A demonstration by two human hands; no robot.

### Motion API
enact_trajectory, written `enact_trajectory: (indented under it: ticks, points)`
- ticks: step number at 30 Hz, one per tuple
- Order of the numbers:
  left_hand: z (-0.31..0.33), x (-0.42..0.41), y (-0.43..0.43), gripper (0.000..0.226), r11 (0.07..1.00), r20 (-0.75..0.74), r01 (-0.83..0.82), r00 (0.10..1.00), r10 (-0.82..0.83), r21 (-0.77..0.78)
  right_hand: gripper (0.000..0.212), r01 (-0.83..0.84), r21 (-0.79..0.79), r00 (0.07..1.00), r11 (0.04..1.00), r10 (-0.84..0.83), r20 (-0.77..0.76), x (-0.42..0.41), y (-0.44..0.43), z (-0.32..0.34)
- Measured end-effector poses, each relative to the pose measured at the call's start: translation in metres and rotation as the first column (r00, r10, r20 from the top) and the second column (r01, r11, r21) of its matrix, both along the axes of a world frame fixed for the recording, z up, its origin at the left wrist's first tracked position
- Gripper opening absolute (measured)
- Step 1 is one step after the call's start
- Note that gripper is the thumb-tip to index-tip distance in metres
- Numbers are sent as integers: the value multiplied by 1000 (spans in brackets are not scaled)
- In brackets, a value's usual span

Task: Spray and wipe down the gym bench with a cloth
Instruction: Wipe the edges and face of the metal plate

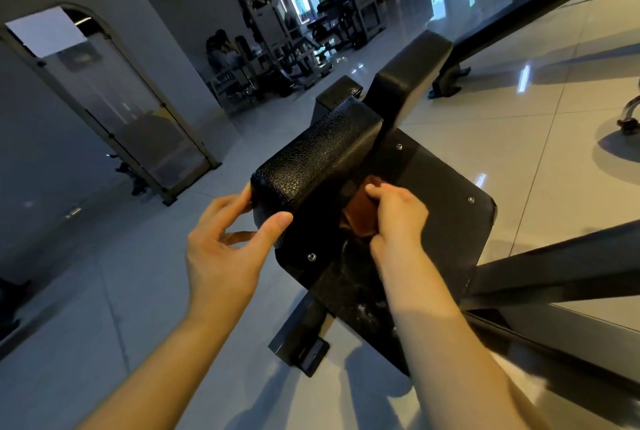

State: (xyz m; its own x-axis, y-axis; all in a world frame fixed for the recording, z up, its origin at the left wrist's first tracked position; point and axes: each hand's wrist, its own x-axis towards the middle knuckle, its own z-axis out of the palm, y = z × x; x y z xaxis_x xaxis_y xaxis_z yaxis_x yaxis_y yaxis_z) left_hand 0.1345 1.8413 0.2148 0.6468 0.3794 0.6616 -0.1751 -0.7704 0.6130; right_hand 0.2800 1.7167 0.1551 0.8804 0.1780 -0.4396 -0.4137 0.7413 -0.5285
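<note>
Hands (225,249) (398,218), rust cloth (358,221), pebbled black bench (318,155)

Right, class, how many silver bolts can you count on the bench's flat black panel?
3 bolts: one at the panel's far corner, one by its right edge, one at the near-left corner beside the left hand. More may hide under the pad or right hand.

Both forearms bare, reaching forward and up from the bottom edge. Left hand (235,242): palm facing right, thumb and fingertips clamped on the near corner of the pad (311,166). Right hand (400,218): knuckles up, wrist bent down, fingers curled, gripping the cloth (356,221).
</note>
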Motion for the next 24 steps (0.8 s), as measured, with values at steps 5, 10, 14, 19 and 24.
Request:
enact_trajectory:
  ticks: [5, 10, 14, 19, 24]
  points:
    - [0, 0, -2, 57, 1000, 3, 3, 1000, -3, -4, 24, 43, 36, 999, 998, -44, 25, -18, 17, 23]
    - [2, -1, 0, 61, 1000, 7, 1, 1000, -1, 26, 13, -83, 200, 987, 976, 53, 148, -43, -21, 36]
    - [1, -2, 0, 58, 1000, 3, 0, 1000, 0, 24, 21, -14, 84, 993, 996, 4, 117, -45, -11, 14]
    - [0, 0, 0, 55, 1000, 2, -5, 1000, 5, 14, 13, -5, -7, 999, 1000, 5, 45, -55, 29, 11]
    - [2, -1, 1, 59, 1000, 5, 9, 1000, -9, 11, 14, -57, 111, 990, 992, 41, 136, -84, 0, 39]
